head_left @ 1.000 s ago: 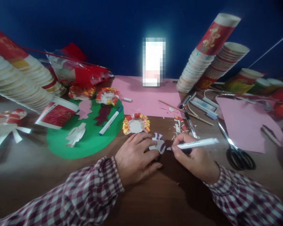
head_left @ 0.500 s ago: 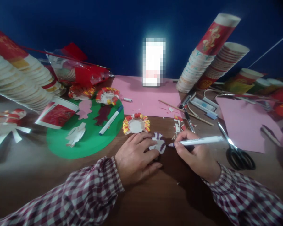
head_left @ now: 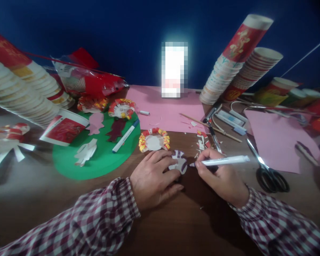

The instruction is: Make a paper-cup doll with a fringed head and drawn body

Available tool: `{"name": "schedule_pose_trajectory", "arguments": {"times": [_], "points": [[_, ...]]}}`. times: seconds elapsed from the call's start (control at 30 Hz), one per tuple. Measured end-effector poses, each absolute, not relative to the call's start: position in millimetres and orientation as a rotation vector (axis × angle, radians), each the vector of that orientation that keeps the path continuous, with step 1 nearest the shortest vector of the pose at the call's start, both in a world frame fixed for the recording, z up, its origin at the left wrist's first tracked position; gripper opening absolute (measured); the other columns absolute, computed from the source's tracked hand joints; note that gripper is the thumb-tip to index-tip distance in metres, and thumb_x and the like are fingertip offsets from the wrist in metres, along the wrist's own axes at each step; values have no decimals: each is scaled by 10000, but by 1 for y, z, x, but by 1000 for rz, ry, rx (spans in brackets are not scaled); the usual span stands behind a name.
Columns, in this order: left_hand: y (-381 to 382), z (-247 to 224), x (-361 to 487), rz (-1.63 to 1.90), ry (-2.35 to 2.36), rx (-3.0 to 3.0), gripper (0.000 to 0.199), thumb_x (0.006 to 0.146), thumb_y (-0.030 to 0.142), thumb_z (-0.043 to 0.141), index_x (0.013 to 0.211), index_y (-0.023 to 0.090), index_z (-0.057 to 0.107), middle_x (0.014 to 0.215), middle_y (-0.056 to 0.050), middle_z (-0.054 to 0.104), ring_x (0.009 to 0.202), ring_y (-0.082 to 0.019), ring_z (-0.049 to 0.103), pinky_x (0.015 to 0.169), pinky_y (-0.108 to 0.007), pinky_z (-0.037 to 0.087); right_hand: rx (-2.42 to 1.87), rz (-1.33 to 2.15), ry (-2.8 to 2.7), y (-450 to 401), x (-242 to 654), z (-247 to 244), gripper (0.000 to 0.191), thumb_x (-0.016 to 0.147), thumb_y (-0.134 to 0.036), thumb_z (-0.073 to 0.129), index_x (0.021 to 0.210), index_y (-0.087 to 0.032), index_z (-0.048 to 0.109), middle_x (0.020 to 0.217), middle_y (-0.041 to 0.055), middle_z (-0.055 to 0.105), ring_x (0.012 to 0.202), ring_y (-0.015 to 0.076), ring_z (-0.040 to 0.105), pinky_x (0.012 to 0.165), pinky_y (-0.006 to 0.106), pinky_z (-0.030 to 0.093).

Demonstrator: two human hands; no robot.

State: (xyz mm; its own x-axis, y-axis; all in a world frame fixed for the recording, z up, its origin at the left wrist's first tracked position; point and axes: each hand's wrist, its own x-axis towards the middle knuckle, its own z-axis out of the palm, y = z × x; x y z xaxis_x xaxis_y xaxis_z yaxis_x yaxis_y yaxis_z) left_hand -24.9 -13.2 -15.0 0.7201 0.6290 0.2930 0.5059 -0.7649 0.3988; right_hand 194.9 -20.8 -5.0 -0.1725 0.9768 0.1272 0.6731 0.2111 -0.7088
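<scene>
Behind your brown table [head_left: 160, 231] stands a dark blue wall [head_left: 109, 28]. Your right hand [head_left: 224, 181] is closed on a white marker [head_left: 224, 161], pinching it close to its writing end. This marker lies almost level across the view: its purple tip points to the left, and the blunt end goes to the right, a little higher. On the table before you is a white paper cut-out [head_left: 179, 165] with purple bands, and the marker's tip is just beside its right edge; I cannot tell if they touch. Your left hand [head_left: 154, 177] lies low, palm down, with its fingers over the left side of the cut-out, so its full outline is hidden. Both hands are apart from each other.

Just beyond your left fingers sits a red and yellow paper ring [head_left: 165, 142], which leaves little room on that side. Paper scraps [head_left: 202, 142] and a pen [head_left: 216, 142] lie just beyond your right hand. To the right, scissors [head_left: 272, 179] rest near the marker's blunt end, handles toward you, blades pointing away and leftward. At left, a green disc [head_left: 96, 172] carries a blue-capped marker [head_left: 125, 137], set slantwise.
</scene>
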Motion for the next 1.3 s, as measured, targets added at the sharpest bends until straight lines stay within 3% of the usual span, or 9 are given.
{"name": "schedule_pose_trajectory", "arguments": {"times": [0.33,1.3], "points": [[-14,-15,-25,609,894,2643,247,895,400,512,925,193,643,1128,-76,621,1184,-292,456,965,-496,409,-1484,736,-1950,-23,196,-5,79,817,-239,541,748,-203,528,640,-7,570,579,134,527,539,254,423],[-14,-16,-25,622,900,2649,250,893,405,518,916,187,638,1114,-78,621,1177,-292,460,969,-493,405,-1385,780,-2025,-23,193,0,77,805,-206,551,730,-195,539,622,-20,558,551,113,495,512,234,397]]}}
